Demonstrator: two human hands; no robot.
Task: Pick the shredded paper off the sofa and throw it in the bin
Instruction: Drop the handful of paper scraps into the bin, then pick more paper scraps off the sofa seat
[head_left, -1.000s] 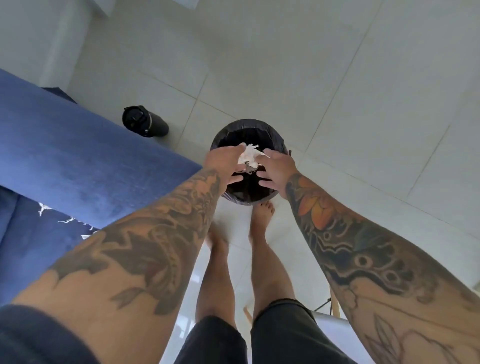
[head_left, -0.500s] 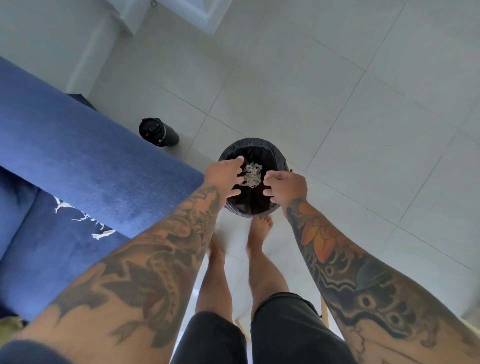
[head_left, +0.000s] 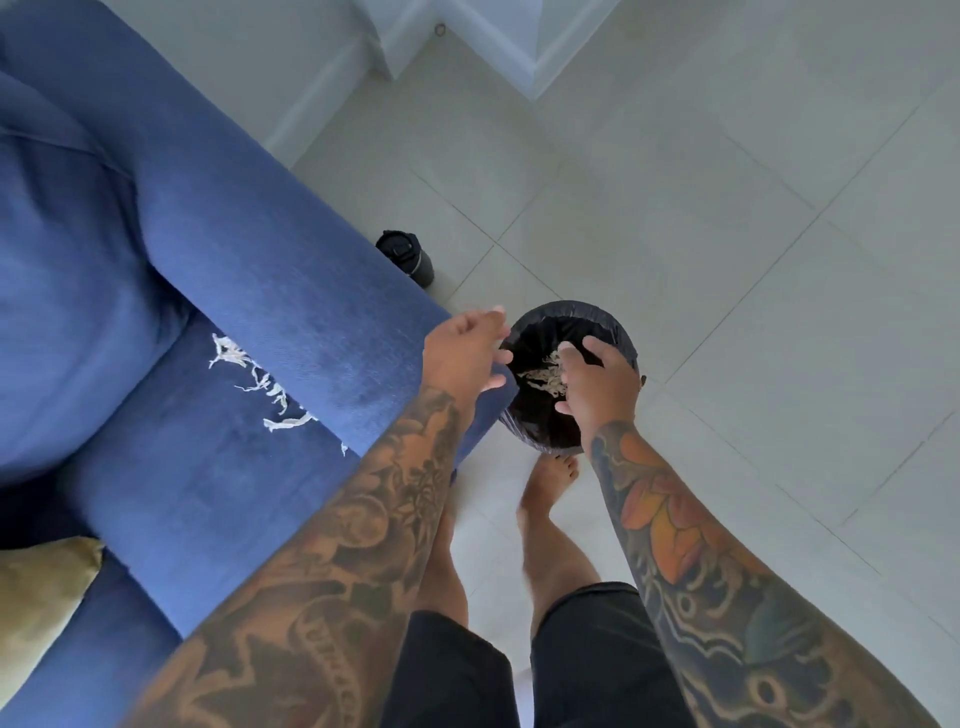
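Observation:
A round bin with a black liner (head_left: 566, 317) stands on the floor beside the arm of the blue sofa (head_left: 156, 270). A clump of shredded paper (head_left: 543, 376) lies inside the bin. My right hand (head_left: 597, 379) hovers over the bin's mouth, fingers spread, holding nothing. My left hand (head_left: 462, 353) is over the end of the sofa arm, just left of the bin, fingers apart and empty. More white paper shreds (head_left: 260, 382) lie scattered on the sofa seat next to the arm.
A black bottle (head_left: 408, 254) stands on the tiled floor behind the sofa arm. A yellow-olive cushion (head_left: 36, 597) sits at the lower left of the sofa. My bare feet (head_left: 550, 478) stand just in front of the bin. A white wall corner (head_left: 488, 47) is at the top.
The paper clump held between both hands has dropped into the bin. Both hands have opened, and the left hand has moved left, off the bin towards the sofa arm. The view has swung left.

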